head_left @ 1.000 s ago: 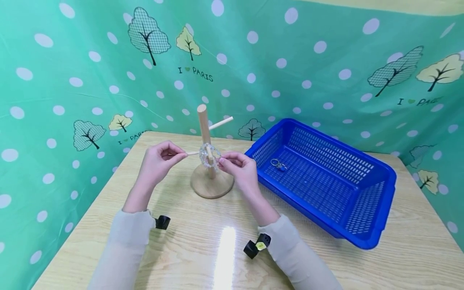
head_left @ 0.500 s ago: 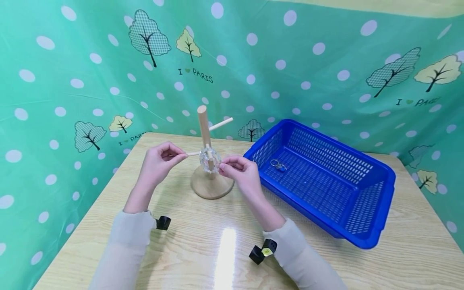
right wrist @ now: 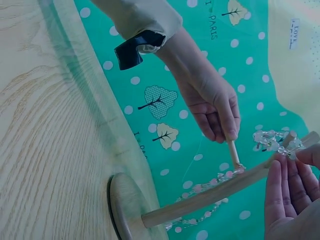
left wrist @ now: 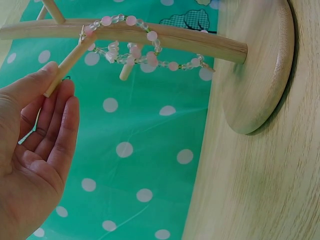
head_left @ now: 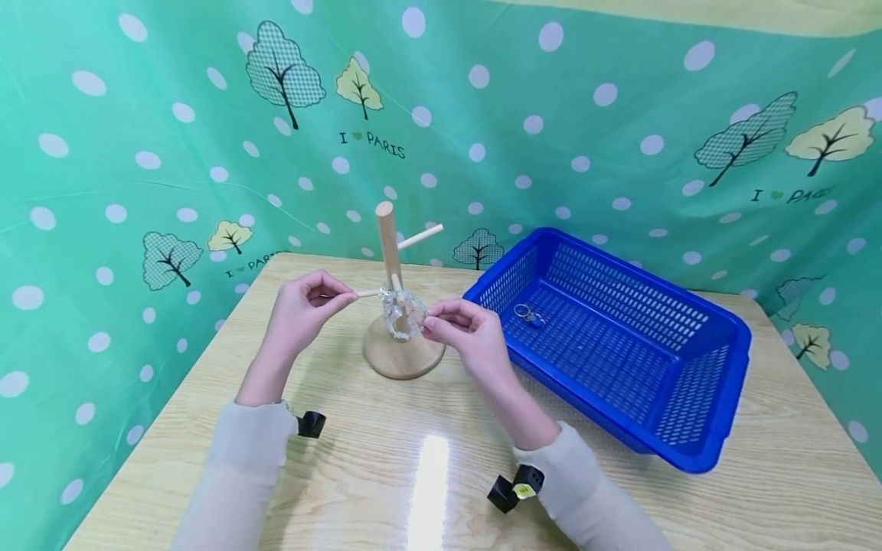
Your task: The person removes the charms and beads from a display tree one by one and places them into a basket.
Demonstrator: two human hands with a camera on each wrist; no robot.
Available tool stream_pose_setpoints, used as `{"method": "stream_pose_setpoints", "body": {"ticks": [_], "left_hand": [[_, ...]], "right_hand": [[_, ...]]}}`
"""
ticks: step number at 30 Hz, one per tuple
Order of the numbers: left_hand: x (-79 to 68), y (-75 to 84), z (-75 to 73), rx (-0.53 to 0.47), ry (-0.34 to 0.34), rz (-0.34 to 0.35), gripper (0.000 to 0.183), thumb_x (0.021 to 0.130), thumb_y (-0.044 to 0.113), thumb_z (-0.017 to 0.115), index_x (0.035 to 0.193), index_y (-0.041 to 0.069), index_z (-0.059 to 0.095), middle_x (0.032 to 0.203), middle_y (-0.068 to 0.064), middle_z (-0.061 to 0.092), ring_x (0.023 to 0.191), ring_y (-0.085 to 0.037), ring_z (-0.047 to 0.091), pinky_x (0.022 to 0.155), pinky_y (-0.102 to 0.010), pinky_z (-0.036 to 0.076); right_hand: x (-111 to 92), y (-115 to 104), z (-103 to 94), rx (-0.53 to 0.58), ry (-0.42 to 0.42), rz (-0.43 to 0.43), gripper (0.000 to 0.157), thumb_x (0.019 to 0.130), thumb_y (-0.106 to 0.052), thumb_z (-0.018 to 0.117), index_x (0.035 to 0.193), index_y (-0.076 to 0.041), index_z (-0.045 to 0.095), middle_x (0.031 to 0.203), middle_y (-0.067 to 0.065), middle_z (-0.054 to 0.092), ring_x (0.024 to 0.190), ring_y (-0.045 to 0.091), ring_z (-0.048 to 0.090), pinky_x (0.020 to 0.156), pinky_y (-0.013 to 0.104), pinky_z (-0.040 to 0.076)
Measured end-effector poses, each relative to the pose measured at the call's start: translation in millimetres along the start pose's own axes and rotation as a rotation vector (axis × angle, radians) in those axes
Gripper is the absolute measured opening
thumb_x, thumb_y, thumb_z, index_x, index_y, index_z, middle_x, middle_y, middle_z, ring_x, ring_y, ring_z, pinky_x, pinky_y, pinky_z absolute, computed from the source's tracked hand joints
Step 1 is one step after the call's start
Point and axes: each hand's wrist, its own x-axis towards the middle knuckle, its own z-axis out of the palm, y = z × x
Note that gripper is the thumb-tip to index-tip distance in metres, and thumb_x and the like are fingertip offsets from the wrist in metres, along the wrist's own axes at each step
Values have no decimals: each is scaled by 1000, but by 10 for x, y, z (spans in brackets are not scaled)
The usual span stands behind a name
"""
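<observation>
A wooden stand point(head_left: 388, 237) with a round base and several side pegs stands on the table. My left hand point(head_left: 299, 306) pinches the tip of its left peg point(left wrist: 70, 65) between thumb and fingers. From that peg hangs a strand of pink and clear beads point(left wrist: 152, 36), along the post. My right hand point(head_left: 474, 333) pinches a clear bead bracelet point(right wrist: 272, 144) near another peg, seen in the right wrist view. Whether that bracelet encircles the peg is hard to tell. In the head view the beads point(head_left: 394, 314) overlap in front of the post.
A blue plastic basket point(head_left: 740, 329) sits right of the stand, close to my right hand. Inside it lies a key ring with a blue charm point(head_left: 532, 315). A green dotted curtain point(head_left: 524, 153) hangs behind the wooden table point(head_left: 344, 474).
My right hand has moved down and slightly right, and the beads at its fingertips have come lower along the post. My left hand keeps its pinch on the peg.
</observation>
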Motion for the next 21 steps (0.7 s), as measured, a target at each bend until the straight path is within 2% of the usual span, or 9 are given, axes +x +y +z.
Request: {"method": "stream_pose_setpoints", "body": {"ticks": [9,21], "left_hand": [[-2,-9,-6,4,0,2,20,90,12,74,98,-6,68,91,-7,71,78,4,66,74,-11,57],[-4,-7,-5,-3,-3,-4,20,91,12,73,98,-6,68,88,3,70,78,4,66,73,-11,57]], "right_hand": [[-67,-108,-46,-2,-45,0,12,90,5,67,101,10,65,83,-4,73,78,10,72,82,30,63],[-107,-286,-134,-62,-64,-53,18,89,5,68,104,14,63,83,-7,73,77,8,71,81,30,63]]}}
